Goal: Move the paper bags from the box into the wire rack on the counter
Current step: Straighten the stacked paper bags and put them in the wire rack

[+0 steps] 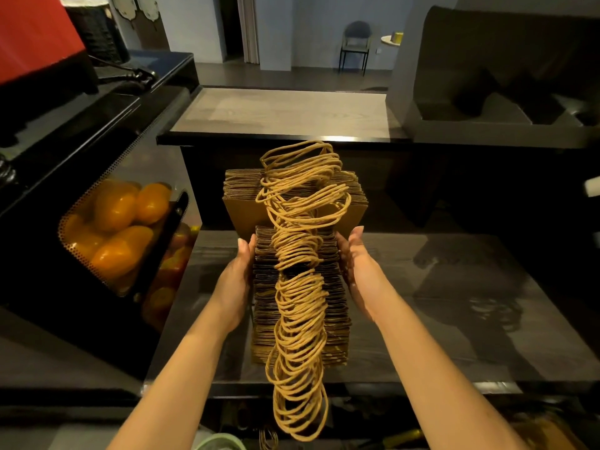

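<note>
On the dark counter (438, 303) I see a long row of paper bags (302, 287) standing.
Left hand (238, 271) and right hand (354, 264) press its sides with flat, straight fingers; whether a rack holds it, I cannot tell.

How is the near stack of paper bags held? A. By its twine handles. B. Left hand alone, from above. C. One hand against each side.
C: the left hand and right hand press opposite sides of the stack of paper bags; the twine handles are untouched.
</note>
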Available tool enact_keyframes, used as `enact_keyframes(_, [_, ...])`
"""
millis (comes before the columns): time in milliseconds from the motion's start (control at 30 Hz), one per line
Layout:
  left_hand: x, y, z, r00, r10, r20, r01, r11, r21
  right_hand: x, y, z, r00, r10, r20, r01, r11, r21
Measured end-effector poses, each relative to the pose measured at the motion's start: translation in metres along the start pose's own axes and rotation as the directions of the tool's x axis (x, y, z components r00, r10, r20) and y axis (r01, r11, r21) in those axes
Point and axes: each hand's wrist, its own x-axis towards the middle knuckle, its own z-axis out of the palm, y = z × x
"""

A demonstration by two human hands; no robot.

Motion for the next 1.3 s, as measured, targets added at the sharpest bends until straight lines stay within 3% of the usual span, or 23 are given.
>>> enact_keyframes(233, [0.003,0.006,0.004,0.999,-0.017,-0.035,0.016,0.999,-0.031,0.000,-0.006,-0.003,0.997,0.048,-0.052,-0.047,0.999,0.024])
enact_keyframes(333, [0.008,0.003,0.007,0.998,-0.009,-0.057,0.007,0.999,-0.034,-0.005,-0.006,-0.003,0.998,-0.051,-0.046,0.052,0.999,0.014])
enact_keyframes(533, [0.012,-0.006,-0.001,1.000,0.022,0.009,-0.022,1.000,-0.002,-0.011,0.003,0.000,0.991,-0.121,0.064,0.116,0.991,0.073])
enact_keyframes(633, [0.011,-0.004,-0.004,0.999,0.020,0.048,-0.022,0.999,0.037,-0.018,0.000,-0.002,0.997,-0.070,-0.012,0.070,0.997,0.018])
enact_keyframes(700, [0.014,0.000,-0.006,1.000,-0.005,-0.021,0.007,0.996,0.091,-0.030,-0.011,-0.003,0.991,-0.118,-0.057,0.115,0.992,-0.044])
enact_keyframes(733, [0.017,0.002,-0.009,0.991,-0.010,-0.130,0.027,0.991,0.131,-0.029,-0.015,-0.008,0.983,-0.155,-0.096,0.154,0.988,-0.011])
enact_keyframes(800, [0.024,0.008,-0.016,0.919,0.031,-0.393,0.036,0.986,0.162,-0.020,-0.019,-0.026,0.949,-0.174,-0.262,0.199,0.978,0.070])
enact_keyframes(867, [0.031,0.018,-0.019,0.876,0.083,-0.475,-0.033,0.993,0.112,-0.016,-0.030,-0.035,0.913,-0.198,-0.355,0.247,0.964,0.098])
enact_keyframes(933, [0.039,0.031,-0.019,0.893,0.125,-0.433,-0.122,0.992,0.035,-0.017,-0.046,-0.035,0.927,-0.210,-0.311,0.258,0.959,0.118])
enact_keyframes(1133, [0.069,0.061,-0.022,0.968,0.182,-0.174,-0.204,0.972,-0.118,-0.006,-0.086,-0.015,0.941,-0.338,-0.027,0.337,0.924,0.179])
enact_keyframes(1300, [0.071,0.062,-0.018,0.968,0.231,-0.101,-0.241,0.965,-0.101,0.002,-0.086,-0.013,0.928,-0.373,0.006,0.355,0.888,0.293])
